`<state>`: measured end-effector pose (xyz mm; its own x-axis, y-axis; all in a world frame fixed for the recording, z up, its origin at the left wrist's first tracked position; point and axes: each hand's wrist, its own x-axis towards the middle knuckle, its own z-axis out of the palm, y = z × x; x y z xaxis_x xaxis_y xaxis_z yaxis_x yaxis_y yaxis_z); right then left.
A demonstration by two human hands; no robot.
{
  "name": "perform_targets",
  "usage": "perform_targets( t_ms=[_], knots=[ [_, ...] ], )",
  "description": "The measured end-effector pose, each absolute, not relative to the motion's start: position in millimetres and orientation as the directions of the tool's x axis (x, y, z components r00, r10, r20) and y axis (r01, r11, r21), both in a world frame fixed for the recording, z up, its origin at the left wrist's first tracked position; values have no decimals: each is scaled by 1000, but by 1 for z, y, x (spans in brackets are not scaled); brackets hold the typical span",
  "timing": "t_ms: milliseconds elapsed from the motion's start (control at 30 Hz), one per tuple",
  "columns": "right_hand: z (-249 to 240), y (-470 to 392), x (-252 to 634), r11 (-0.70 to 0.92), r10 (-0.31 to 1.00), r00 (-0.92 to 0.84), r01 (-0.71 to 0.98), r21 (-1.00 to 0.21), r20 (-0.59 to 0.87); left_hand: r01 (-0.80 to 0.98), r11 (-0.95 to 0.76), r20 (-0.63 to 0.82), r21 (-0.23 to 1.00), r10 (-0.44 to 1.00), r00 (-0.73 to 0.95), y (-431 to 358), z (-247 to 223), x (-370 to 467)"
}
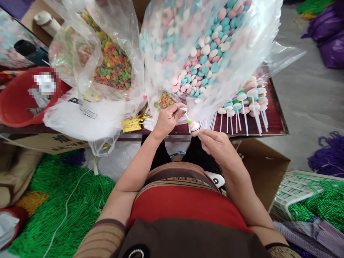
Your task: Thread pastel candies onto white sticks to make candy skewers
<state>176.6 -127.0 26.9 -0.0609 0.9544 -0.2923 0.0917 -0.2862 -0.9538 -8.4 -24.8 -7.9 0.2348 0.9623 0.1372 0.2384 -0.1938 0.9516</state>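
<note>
My right hand (221, 145) pinches a white stick near its lower end. Threaded on this stick is a short stack of candies (193, 126), pink and white with a green ring at the top. My left hand (169, 119) is closed at the stick's bare upper tip, its thumb and fingers on a small white candy (184, 109). Whether the tip has entered that candy I cannot tell. Just beyond my hands lie loose ring candies (163, 101) and a large clear bag of pink, white and blue candies (204, 68).
Finished-looking candy sticks (252, 98) lie at the table's right end, beside bare white sticks (208, 122). Gold twist ties (133, 123) are left of my hands. A bag of ring candies (113, 64) and a red basin (16, 96) stand further left. A cardboard box (264, 168) is below right.
</note>
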Motion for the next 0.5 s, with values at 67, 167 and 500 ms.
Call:
perform_targets(
  t_ms=[67, 167, 500],
  knots=[
    [27, -125, 177, -306, 949, -54, 81, -948, -311, 256, -163, 100, 953, 965, 242, -26, -11, -6],
    [25, -124, 175, -284, 958, -18, 86, -955, -286, 389, -179, 125, 904, 979, 159, -31, -17, 1],
    [10, -125, 167, -224, 974, 50, 130, -966, -220, 583, -471, 377, 662, 882, 283, -40, -32, 12]
  ],
)
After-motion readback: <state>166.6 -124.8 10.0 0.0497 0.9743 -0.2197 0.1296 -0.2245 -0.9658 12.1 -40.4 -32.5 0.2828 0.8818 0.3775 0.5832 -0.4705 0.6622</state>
